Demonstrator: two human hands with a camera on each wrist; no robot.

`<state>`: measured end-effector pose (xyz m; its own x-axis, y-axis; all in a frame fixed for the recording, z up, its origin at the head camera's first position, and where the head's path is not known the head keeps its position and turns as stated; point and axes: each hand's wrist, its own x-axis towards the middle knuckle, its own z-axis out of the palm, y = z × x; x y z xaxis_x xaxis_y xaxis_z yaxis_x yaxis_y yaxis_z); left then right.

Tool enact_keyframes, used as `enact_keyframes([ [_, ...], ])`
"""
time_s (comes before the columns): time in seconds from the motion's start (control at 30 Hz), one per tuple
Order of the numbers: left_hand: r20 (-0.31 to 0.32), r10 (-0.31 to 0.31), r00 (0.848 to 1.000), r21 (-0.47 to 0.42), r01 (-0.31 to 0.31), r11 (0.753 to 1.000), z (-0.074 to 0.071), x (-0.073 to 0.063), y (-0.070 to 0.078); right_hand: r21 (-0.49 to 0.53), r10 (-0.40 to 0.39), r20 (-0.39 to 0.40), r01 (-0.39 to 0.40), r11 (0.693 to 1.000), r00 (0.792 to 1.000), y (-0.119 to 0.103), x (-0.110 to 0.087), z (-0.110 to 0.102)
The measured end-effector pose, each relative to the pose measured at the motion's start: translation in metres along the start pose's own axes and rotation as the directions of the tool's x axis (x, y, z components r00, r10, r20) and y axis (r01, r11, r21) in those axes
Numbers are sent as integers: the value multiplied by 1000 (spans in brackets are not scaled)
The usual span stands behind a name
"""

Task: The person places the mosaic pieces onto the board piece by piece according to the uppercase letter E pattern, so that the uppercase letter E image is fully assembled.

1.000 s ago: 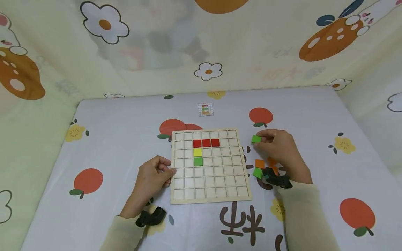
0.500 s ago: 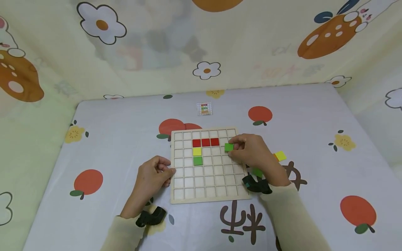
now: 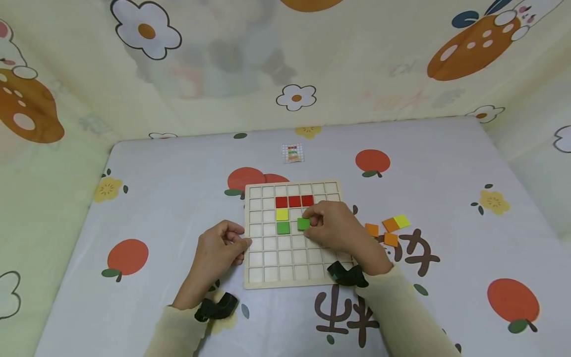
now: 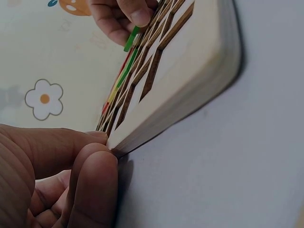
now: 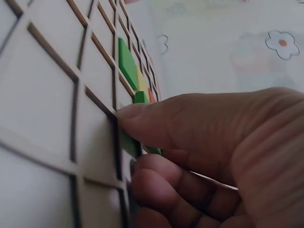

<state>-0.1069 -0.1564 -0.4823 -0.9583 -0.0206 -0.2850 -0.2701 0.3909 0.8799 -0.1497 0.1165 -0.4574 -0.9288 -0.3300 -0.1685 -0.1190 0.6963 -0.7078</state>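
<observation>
A wooden grid board (image 3: 267, 272) lies on the table. In it sit a row of red tiles (image 3: 294, 201), a yellow tile (image 3: 282, 214) below the leftmost red one, and a green tile (image 3: 283, 228) under that. My right hand (image 3: 336, 227) pinches another green tile (image 3: 303, 224) between thumb and fingers, close over the cells right of the seated green tile. In the right wrist view, the thumb (image 5: 147, 116) covers much of the held tile. My left hand (image 3: 220, 245) holds the board's left rim, with thumb and index fingertip at the edge (image 4: 166, 118).
Right of the board lie loose orange tiles (image 3: 371, 230) and a yellow tile (image 3: 402, 220), partly overlapping an orange one. A small pattern card (image 3: 292, 153) lies behind the board. Printed cloth covers the table, and a patterned curtain (image 3: 223, 89) hangs behind.
My right hand has carried the green tile leftward from beside the board to over its middle. The loose tiles at right are now less covered. My left hand stays at the rim.
</observation>
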Motion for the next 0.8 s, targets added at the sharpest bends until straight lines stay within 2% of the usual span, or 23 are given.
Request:
enact_keyframes([
  [0.37,4,20,1000,4,-20,1000,2,1,0,-31,-13,-33,12,999,999,-4,-4,7],
  [0.8,-4,4,1000,5,-4,1000,2,0,-2,-76,-23,-11,22,997,1000,-5,0,11],
])
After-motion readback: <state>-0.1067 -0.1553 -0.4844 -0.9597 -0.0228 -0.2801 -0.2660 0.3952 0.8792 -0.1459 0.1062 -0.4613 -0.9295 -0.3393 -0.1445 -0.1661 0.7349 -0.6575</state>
